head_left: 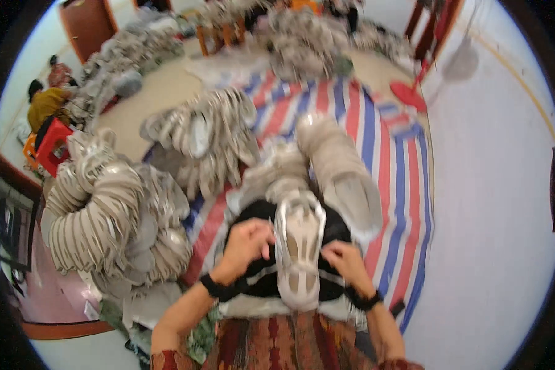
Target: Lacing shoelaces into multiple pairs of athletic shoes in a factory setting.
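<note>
A pale beige shoe upper [299, 237] with cut-out openings lies lengthwise over my lap, its rounded toe towards me. At its left edge is my left hand [250, 245], with fingers curled in and thumb and fingertips close together. My right hand [345, 259] is closed in a pinch beside the right edge of the upper. Blur hides whether either hand grips the edge or something thin. Just beyond, a nested row of similar uppers [339, 163] stretches away from me, with more uppers piled beside it.
Bundles of beige uppers [98, 216] are heaped at my left, and another bundle [206, 132] sits farther ahead. Beneath is a striped red, white and blue sheet [394, 185]. Two people sit at far left near a red chair [54, 147]. A red round base [408, 96] stands far right.
</note>
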A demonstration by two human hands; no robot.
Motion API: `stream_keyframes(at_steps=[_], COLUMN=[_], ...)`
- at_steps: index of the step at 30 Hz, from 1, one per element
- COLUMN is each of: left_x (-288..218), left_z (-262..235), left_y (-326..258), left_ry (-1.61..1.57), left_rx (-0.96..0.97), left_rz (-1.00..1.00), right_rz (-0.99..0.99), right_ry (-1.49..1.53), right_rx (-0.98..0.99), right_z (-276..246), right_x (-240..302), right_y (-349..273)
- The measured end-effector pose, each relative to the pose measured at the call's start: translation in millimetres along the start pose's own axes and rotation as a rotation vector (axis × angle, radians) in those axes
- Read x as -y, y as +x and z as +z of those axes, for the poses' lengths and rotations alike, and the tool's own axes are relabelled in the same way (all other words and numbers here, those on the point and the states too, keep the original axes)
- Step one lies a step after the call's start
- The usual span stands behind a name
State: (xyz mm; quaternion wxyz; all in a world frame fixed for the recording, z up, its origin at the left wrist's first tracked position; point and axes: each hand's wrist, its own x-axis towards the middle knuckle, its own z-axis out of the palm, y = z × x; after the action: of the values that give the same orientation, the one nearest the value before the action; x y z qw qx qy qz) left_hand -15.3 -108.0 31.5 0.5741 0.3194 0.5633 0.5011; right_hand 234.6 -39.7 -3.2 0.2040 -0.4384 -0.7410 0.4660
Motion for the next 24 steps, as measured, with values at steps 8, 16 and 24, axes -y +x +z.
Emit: stream_keyframes(at_steps=[8, 16, 24], left_x=[0, 10, -9], left_z=[33, 61, 73], left_y=[10, 10, 16], left_ry=[-0.074, 0.089, 0.638], left_rx=[0.201, 0.364, 0.406], left_rz=[0.020, 0.008, 0.001], right_rz=[0.075, -0.022, -0.022], right_ry=[0.241, 0.200, 0.372], right_rx=[0.007, 0.077, 0.162], right_z=[9, 9, 9], right_x=[-9, -7, -17], right_y=[-11, -14, -7])
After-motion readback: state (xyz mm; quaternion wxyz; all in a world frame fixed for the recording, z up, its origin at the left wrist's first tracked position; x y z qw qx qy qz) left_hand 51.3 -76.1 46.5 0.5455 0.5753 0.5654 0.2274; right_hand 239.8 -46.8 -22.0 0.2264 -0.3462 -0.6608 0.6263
